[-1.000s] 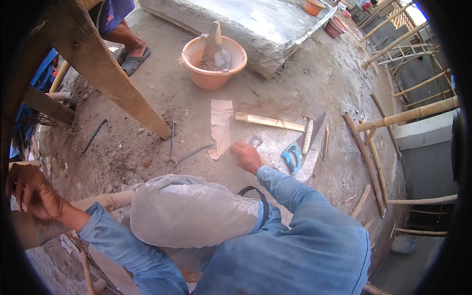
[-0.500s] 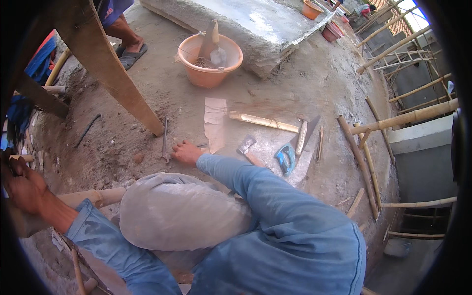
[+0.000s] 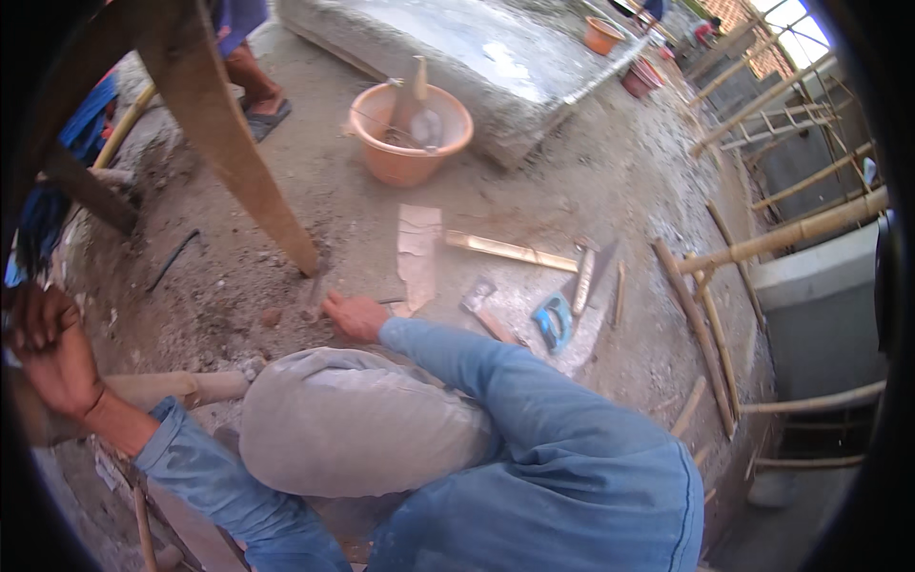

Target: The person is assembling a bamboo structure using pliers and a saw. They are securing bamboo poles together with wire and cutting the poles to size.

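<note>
My right hand (image 3: pixel 355 317) reaches down to the ground, its fingers closed at a slim metal tool (image 3: pixel 315 297) beside the foot of a slanting wooden plank (image 3: pixel 238 162). Motion blur softens the tool, so its kind is unclear. At the far left my left hand (image 3: pixel 52 348) is raised with curled fingers, its wrist by a thick bamboo pole (image 3: pixel 176 389); what the fingers hold, if anything, is lost in the dark rim. A torn piece of brown paper (image 3: pixel 419 250) lies just beyond my right hand. My grey-clad knee (image 3: pixel 353 419) is between my arms.
A hatchet (image 3: pixel 486 305), a blue-handled saw (image 3: pixel 553 322), a hammer (image 3: pixel 583 281) and a split bamboo piece (image 3: pixel 510 250) lie to the right. An orange basin (image 3: pixel 405 162) with tools stands ahead, near a concrete slab (image 3: pixel 515 119). A person's foot (image 3: pixel 265 107) is behind the plank.
My right hand has moved slightly left and down onto the slim metal tool, which no longer lies stretched out beside the plank. The left hand has risen a little and turned.
</note>
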Tool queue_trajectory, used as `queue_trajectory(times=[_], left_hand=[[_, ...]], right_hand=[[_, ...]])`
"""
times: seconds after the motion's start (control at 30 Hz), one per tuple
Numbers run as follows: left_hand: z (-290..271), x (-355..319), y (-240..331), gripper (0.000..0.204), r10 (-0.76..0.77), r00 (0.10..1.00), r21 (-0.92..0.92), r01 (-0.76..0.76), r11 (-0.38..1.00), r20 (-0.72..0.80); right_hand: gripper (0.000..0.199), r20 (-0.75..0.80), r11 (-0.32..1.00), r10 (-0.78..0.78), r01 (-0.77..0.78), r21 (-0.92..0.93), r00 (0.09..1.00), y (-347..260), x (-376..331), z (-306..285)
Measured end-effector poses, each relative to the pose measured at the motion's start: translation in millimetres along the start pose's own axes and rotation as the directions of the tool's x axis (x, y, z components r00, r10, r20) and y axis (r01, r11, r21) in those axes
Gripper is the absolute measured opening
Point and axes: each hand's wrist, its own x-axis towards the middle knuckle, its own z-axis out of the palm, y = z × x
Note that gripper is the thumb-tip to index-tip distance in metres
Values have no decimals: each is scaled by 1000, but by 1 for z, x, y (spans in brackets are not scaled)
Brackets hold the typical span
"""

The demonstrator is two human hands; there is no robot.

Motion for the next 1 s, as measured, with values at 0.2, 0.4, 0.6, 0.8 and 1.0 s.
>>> queue_trajectory(times=[0.2, 0.4, 0.6, 0.8, 1.0], left_hand=[[31, 3, -22, 28, 34, 991, -164, -56, 985, -133], [37, 3, -43, 23, 455, 811, 500, -240, 832, -368], [47, 19, -70, 27, 885, 454, 994, 35, 101, -106], [58, 19, -76, 25, 914, 401, 997, 69, 33, -58], [67, 8, -75, 24, 931, 351, 994, 65, 83, -100]], right_hand=[[42, -256, 886, -63, 172, 430, 965, -30, -12, -77], [61, -131, -52, -37, 129, 990, 991, -85, -2, -114], [39, 270, 321, -98, -227, 920, 958, -131, 41, -155], [44, 589, 519, -403, -355, 777, 701, -177, 41, -191], [48, -145, 667, -439, 430, 609, 887, -265, 40, -263]])
